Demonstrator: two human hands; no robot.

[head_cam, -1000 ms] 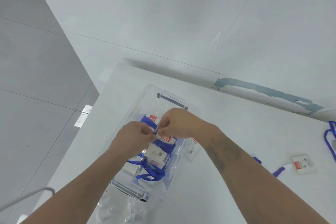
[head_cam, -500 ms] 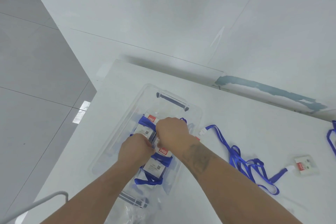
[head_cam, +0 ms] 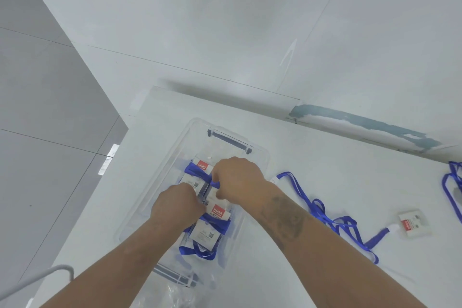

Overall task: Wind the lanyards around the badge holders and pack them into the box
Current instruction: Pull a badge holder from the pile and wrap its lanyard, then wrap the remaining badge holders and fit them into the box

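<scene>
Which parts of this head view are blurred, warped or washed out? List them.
Head view: light flat and even, soft shadow behind the table; wide-angle bends the wall lines; the clear box nearly vanishes against the white top; left hand and right hand slightly soft; the badge at right is smeared, print unreadable.

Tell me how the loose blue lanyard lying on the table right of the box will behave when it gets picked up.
The blue lanyard lies in limp tangled loops, so it is probably floppy and will dangle and snag. The badge holder on its end looks small and flat, likely light, and may swing.
</scene>
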